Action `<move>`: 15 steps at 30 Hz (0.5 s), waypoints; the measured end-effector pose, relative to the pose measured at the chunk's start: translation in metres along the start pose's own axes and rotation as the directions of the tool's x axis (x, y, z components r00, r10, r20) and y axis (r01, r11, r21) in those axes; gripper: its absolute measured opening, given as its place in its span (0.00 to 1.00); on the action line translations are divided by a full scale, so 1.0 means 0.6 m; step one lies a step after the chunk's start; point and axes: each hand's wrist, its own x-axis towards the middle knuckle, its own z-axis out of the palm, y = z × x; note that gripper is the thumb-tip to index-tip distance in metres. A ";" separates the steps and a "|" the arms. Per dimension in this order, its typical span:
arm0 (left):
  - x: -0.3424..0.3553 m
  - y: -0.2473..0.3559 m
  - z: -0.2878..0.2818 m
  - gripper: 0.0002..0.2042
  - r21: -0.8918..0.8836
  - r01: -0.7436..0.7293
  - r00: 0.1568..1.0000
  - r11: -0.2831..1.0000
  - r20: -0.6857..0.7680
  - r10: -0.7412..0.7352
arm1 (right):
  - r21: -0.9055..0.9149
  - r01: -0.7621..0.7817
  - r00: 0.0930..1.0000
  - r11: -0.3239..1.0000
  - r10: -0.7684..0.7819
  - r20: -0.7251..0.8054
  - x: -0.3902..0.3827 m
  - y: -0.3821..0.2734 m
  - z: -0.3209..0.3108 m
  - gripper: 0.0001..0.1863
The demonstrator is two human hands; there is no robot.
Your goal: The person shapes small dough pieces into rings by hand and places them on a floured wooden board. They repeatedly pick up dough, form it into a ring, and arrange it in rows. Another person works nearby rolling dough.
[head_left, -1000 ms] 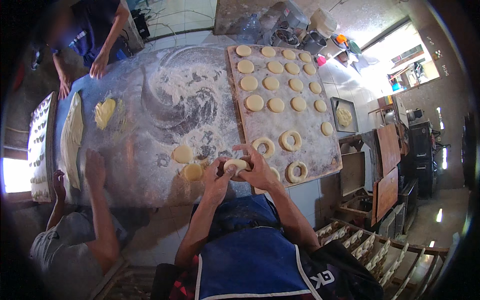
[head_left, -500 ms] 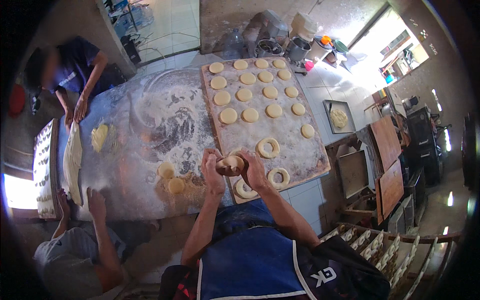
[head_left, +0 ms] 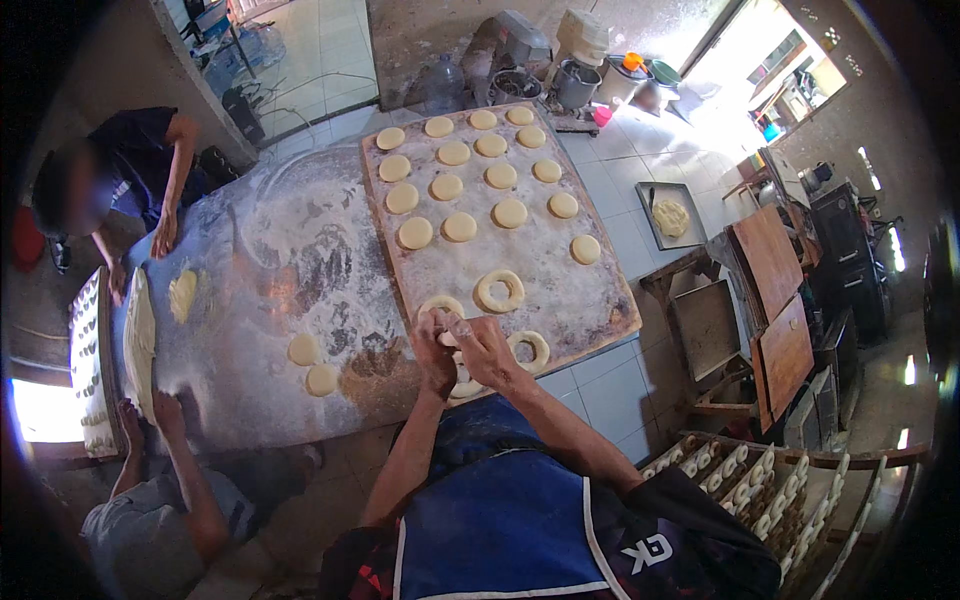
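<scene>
Over the near-left corner of the wooden board (head_left: 606, 312), both hands meet on one small dough piece (head_left: 448, 340). The left hand (head_left: 433, 352) is narrow, its fingers curled round the piece; the right hand (head_left: 484, 352) closes on it from the other side, hiding much of it. Whether a hole goes through it, I cannot tell.

Along the board's near edge lie dough rings (head_left: 528, 350), two of them partly covered by the hands; another ring (head_left: 500, 292) sits farther in. Rows of flat dough discs (head_left: 459, 227) fill the far part up to the far edge, and two loose discs (head_left: 321, 380) rest just beside each other on the floured metal table (head_left: 240, 400), off the board's left edge.

The step in hand looks like working a disc into a ring. The next move seems to call for both hands opening the middle evenly, with a light pull so the soft dough does not tear.
</scene>
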 end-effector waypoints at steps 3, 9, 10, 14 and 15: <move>-0.003 -0.020 0.016 0.16 -0.193 -0.037 0.995 0.980 -0.099 0.018 | 0.071 0.067 0.996 0.995 -0.063 -0.055 -0.005 0.015 -0.011 0.30; -0.010 -0.032 0.044 0.11 0.191 0.003 1.000 0.982 -0.010 -0.002 | -0.192 0.294 0.952 0.937 -0.304 -0.025 -0.006 0.054 -0.038 0.33; -0.016 -0.031 0.052 0.11 -0.105 0.178 0.979 0.978 -0.080 -0.187 | -0.117 0.252 0.964 0.961 -0.259 -0.057 -0.008 0.059 -0.044 0.32; -0.023 -0.035 0.069 0.15 0.469 -0.215 0.976 0.857 0.065 0.209 | -0.119 0.297 0.949 0.947 -0.307 -0.076 -0.021 0.070 -0.060 0.27; -0.025 -0.040 0.075 0.15 0.486 -0.266 0.961 0.832 0.060 0.271 | -0.196 0.361 0.925 0.912 -0.377 -0.047 -0.024 0.072 -0.066 0.25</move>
